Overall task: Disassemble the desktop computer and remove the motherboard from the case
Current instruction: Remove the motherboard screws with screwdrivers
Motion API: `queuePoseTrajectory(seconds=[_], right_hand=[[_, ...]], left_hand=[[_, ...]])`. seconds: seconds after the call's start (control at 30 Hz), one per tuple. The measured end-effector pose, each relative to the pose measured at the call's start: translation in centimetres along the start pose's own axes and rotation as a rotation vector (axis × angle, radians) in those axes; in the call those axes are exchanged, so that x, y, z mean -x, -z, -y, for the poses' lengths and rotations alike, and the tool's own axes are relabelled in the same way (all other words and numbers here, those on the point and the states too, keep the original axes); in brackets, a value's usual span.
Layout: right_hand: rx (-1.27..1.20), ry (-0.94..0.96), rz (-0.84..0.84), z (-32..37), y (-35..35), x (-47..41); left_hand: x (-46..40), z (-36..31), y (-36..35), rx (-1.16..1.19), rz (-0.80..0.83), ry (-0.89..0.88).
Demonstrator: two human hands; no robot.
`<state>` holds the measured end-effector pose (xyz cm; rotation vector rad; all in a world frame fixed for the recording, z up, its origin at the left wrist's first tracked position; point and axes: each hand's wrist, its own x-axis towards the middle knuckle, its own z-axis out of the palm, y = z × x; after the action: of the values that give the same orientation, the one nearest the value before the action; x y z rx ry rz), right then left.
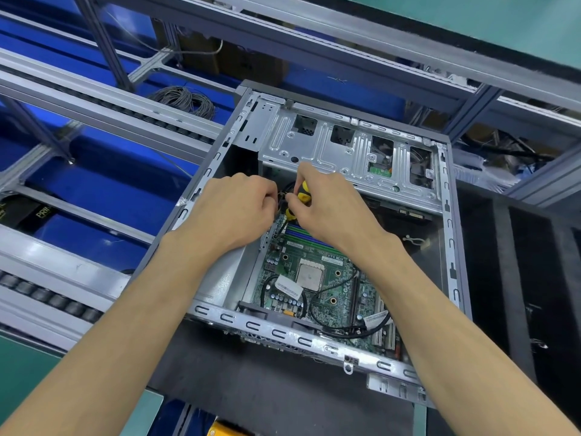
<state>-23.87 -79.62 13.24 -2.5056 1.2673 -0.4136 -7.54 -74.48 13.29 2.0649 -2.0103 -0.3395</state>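
Reaching into the open case [450, 221], both hands meet over the far left corner of the motherboard [317, 287]. The right hand [330, 209] curls its fingers and thumb round the yellow-and-black handle of a screwdriver [300, 196], whose shaft slants down and to the left toward the board's edge; the tip is too small to make out against the board. The left hand [234, 209] lies just beside it, fingers bent inward and pinched close to the tool's handle; whether they grip a cable, a screw or nothing is hidden behind the knuckles.

The case lies on its side on a dark mat [270, 382], its open face up. The green motherboard sits flat on the case floor, at the near side of the case. On it show the bare square processor [310, 277], blue and green memory slots [309, 236] just below the right wrist, and a black cable [352, 316] looping across the near right part. A silver drive cage [339, 152] spans the far end of the case, right above the hands.

To the left run grey roller rails [50, 297] over blue bins [103, 196], with a coil of grey wire [185, 99] farther back.
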Motion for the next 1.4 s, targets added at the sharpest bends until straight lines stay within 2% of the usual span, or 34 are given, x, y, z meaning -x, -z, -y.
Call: queuePoseTrajectory(seconds=[0.9,1.4], right_hand=[[0.084,0.031,-0.037,1.3,-0.1,0.3],[-0.008,0.098,0.247,1.5,1.6,-0.8]], left_hand=[[0.0,0.0,-0.1,-0.032,-0.017,-0.029],[-0.2,0.1,-0.2,-0.039,-0.015,-0.047]])
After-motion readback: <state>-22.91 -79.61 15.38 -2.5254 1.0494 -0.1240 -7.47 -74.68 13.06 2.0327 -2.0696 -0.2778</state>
